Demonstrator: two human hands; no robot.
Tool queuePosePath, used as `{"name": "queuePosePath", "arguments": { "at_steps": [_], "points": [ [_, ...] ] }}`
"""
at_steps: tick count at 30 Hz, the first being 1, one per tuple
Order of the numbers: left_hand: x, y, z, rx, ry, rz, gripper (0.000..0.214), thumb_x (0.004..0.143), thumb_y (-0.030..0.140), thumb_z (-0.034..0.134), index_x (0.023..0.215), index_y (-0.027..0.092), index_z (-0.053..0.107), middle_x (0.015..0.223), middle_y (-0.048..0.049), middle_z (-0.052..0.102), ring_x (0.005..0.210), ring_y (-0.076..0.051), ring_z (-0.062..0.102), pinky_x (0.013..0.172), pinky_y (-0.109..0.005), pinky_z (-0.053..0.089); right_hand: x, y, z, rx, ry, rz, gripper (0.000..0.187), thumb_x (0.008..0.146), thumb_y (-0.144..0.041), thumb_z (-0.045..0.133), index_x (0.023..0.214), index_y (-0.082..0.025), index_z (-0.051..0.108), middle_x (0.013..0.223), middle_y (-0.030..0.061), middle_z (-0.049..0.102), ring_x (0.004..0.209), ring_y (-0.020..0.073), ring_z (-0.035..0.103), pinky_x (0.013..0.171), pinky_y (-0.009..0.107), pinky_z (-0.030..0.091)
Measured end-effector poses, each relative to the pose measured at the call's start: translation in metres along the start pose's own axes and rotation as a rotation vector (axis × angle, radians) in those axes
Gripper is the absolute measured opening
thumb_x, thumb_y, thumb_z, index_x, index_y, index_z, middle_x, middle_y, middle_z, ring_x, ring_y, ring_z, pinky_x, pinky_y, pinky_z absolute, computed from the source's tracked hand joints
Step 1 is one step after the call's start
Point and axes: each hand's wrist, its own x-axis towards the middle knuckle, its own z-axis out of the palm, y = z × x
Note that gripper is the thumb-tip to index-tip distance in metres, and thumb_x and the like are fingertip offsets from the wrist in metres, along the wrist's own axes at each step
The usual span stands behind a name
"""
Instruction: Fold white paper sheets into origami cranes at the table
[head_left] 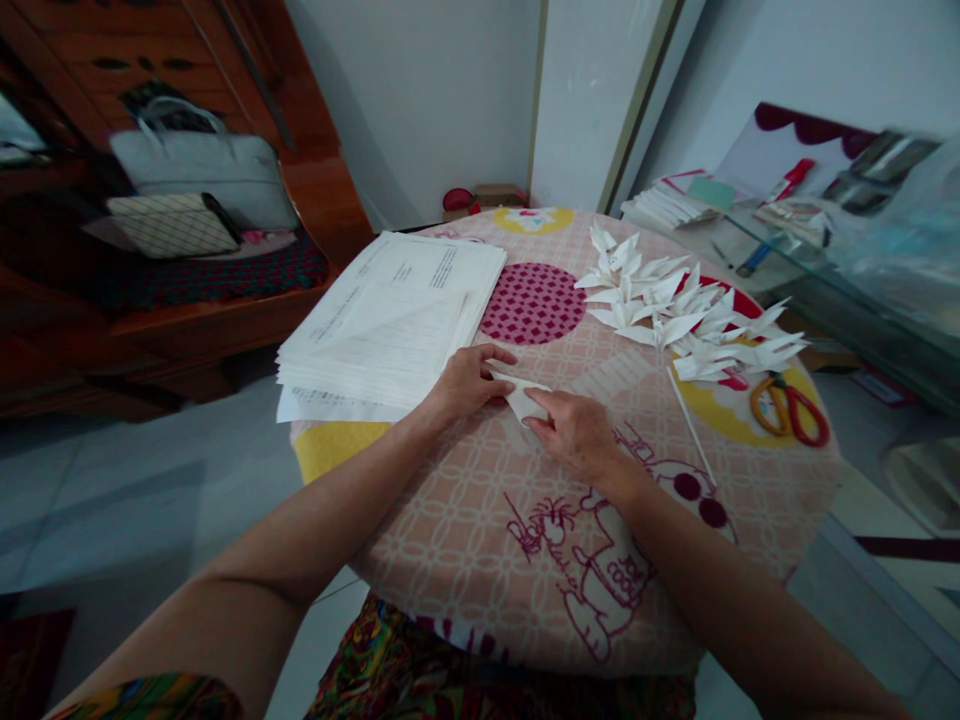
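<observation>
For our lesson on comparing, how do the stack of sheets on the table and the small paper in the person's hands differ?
The stack of sheets is large and many-layered; the small paper is far smaller.
The stack has broad, flat sheets; the small paper is a compact, angular shape.
The stack lies on the table; the small paper is held between left hand and right hand.
Both are whitish paper.
</observation>
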Motion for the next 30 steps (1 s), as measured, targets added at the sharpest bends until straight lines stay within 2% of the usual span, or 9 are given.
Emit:
{"name": "queuePosePath", "arguments": {
  "at_steps": [6, 12, 18, 23, 27, 30],
  "points": [
    [-0.0014, 0.0051, -0.0028, -0.085, -0.044, -0.083, 0.036, 0.076, 0.004, 0.07, 0.111, 0.013, 0.066, 0.06, 0.0027, 0.066, 0.051, -0.009, 0.062, 0.053, -0.019, 0.051, 0.0, -0.0002, -0.0008, -0.027, -0.035, 0.0, 0.043, 0.097, -0.032, 0.054, 0.139, -0.023, 0.061, 0.114, 0.0106, 0.075, 0.099, 0.0242, 0.07, 0.082, 0.032, 0.048],
    [-0.0009, 0.0077, -0.0036, -0.107, -0.024, -0.101, 0.032, 0.077, 0.004, 0.07, 0.108, 0.011, 0.067, 0.057, 0.0031, 0.064, 0.049, -0.009, 0.061, 0.052, -0.019, 0.051, -0.0006, -0.0004, -0.0021, -0.046, -0.067, -0.018, 0.042, 0.098, -0.033, 0.051, 0.138, -0.025, 0.061, 0.112, 0.0095, 0.075, 0.097, 0.0235, 0.069, 0.081, 0.032, 0.047],
    [0.0014, 0.0058, -0.0027, -0.038, 0.015, -0.104, 0.029, 0.079, 0.004, 0.067, 0.107, 0.013, 0.066, 0.056, 0.0036, 0.064, 0.048, -0.01, 0.062, 0.051, -0.02, 0.051, -0.0006, -0.0034, -0.0061, -0.061, -0.097, -0.003, 0.037, 0.098, -0.033, 0.051, 0.131, -0.024, 0.066, 0.111, 0.0094, 0.075, 0.098, 0.0233, 0.069, 0.082, 0.031, 0.046],
    [0.0034, 0.0042, -0.0052, 0.106, -0.005, -0.075, 0.03, 0.083, 0.004, 0.06, 0.111, 0.014, 0.063, 0.054, 0.0049, 0.061, 0.045, -0.01, 0.059, 0.046, -0.017, 0.045, 0.0, -0.0036, -0.0065, -0.085, -0.135, 0.005, 0.037, 0.099, -0.034, 0.049, 0.129, -0.023, 0.067, 0.111, 0.01, 0.075, 0.098, 0.0231, 0.069, 0.082, 0.031, 0.046],
    [0.004, 0.0046, -0.0068, 0.199, 0.031, -0.028, 0.026, 0.08, 0.005, 0.061, 0.104, 0.014, 0.064, 0.055, 0.0043, 0.062, 0.045, -0.01, 0.059, 0.044, -0.017, 0.043, -0.0005, -0.0048, -0.0075, -0.101, -0.143, 0.008, 0.036, 0.099, -0.034, 0.048, 0.127, -0.023, 0.068, 0.111, 0.0106, 0.075, 0.097, 0.0233, 0.069, 0.08, 0.031, 0.045],
    [0.0037, 0.0054, -0.0068, 0.156, 0.049, -0.039, 0.026, 0.077, 0.003, 0.059, 0.099, 0.014, 0.065, 0.056, 0.0034, 0.062, 0.046, -0.01, 0.059, 0.045, -0.018, 0.043, -0.0011, -0.0053, -0.0079, -0.091, -0.123, -0.001, 0.035, 0.099, -0.033, 0.048, 0.126, -0.023, 0.068, 0.111, 0.0104, 0.075, 0.096, 0.0234, 0.069, 0.08, 0.031, 0.046]
  ]
}}
